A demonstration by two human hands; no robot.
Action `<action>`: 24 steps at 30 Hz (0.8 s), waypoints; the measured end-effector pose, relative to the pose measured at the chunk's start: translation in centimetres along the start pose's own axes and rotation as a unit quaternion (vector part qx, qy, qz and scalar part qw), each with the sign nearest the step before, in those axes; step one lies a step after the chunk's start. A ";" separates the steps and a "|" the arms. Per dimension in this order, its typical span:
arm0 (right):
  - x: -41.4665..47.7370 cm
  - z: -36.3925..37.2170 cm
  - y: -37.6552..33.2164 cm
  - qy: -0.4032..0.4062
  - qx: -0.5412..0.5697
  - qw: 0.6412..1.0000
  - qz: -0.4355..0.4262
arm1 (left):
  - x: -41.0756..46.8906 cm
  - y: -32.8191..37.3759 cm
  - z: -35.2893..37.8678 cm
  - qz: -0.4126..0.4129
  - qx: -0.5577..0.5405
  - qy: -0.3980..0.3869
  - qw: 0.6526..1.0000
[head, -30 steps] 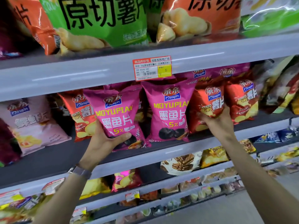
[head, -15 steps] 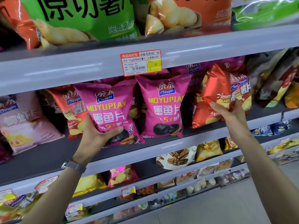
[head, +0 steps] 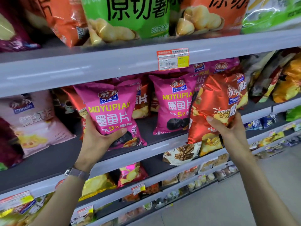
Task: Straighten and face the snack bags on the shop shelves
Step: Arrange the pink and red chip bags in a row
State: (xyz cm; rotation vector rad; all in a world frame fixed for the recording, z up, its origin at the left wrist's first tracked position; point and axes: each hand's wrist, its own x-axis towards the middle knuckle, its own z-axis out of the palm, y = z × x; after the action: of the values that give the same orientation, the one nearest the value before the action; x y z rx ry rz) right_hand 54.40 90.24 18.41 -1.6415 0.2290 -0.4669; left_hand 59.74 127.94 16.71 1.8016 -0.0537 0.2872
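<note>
- The right hand (head: 228,128) is closed around the lower right corner of a crinkled, shiny red foil bag of potato chips (head: 213,108), thumb across the front and fingers behind. A second ago this bag stood back on the dark shelf among its red neighbours; now it is pulled forward, its bottom hanging past the grey metal shelf lip (head: 162,148) and its face twisted to the left, overlapping the neighbouring pink bag.
- The left hand (head: 99,137) keeps its clasp on the lower left of a magenta foil bag marked MOYUPIAN (head: 112,111), thumb on the front; the bag stands at the shelf's front, leaning slightly, much as before.
- Just behind the red bag, a second magenta MOYUPIAN bag (head: 172,105) stands upright, untouched and facing out.
- Further back, more red chip bags (head: 141,101) sit between and behind the pink ones.
- As a judgement: the red bag is out of its row, so it probably needs a new slot; the pink facings are nearly done.
</note>
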 end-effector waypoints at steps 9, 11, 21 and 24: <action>-9.0 9.7 -1.8 -0.024 -0.019 1.000 0.001 | -3.3 -1.5 -7.5 -0.009 -0.013 0.051 0.999; -10.0 12.9 -1.4 -0.032 -0.029 0.999 -0.002 | -4.0 -1.8 -9.1 -0.010 -0.010 0.061 0.998; -7.4 25.9 0.3 0.076 -0.134 0.987 -0.047 | -6.1 -1.4 -15.6 0.027 0.000 0.087 0.996; -6.7 27.3 1.1 0.093 -0.167 0.981 -0.032 | -6.7 -1.1 -15.9 0.022 -0.008 0.075 0.997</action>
State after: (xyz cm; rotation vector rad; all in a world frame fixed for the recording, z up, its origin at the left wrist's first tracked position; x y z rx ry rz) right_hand 60.28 117.48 14.44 -1.9373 0.4130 -0.6601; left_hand 50.85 142.77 17.69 1.7601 0.0107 0.4519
